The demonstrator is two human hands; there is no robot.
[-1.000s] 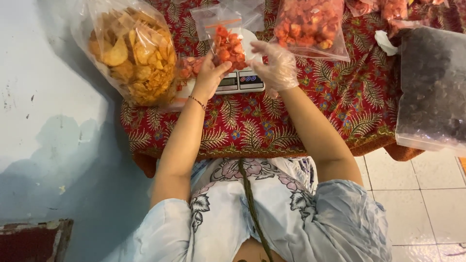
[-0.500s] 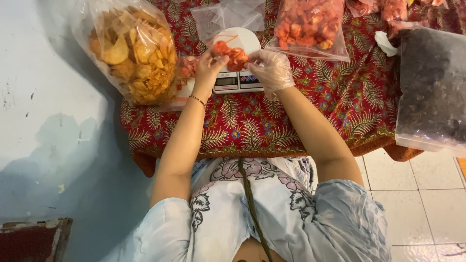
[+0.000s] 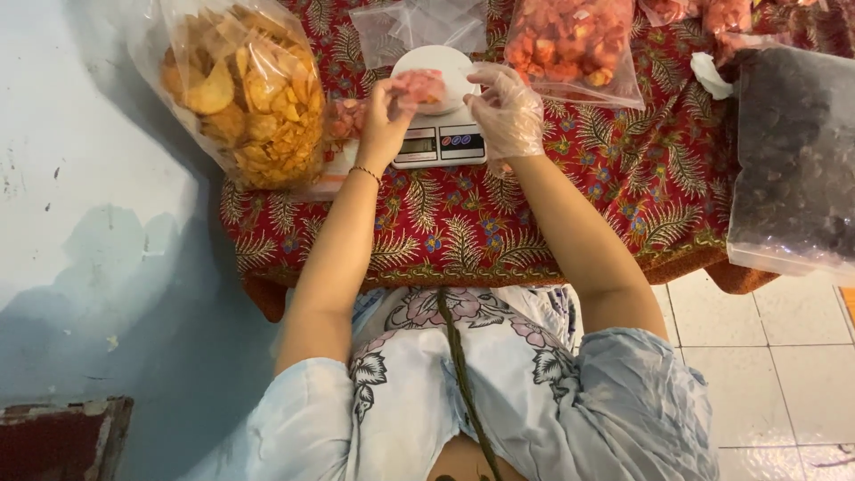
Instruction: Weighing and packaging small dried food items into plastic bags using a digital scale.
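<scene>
Plastic-wrapped red snacks over a kitchen scale (image 3: 438, 134)
Left hand (image 3: 385, 120) and gloved right hand (image 3: 506, 111) together pinch the small snack bag (image 3: 420, 86) — just above the white pan.

a small clear packet of red-orange snacks (image 3: 420, 86) lies on the white kitchen scale (image 3: 436, 107), whose grey screen (image 3: 414, 144) faces the person. left of it leans a big clear bag of yellow chips (image 3: 245, 93). behind are empty clear bags (image 3: 419, 22) and a bag of orange pieces (image 3: 570, 44); far right, a dark-filled bag (image 3: 793, 151).
</scene>
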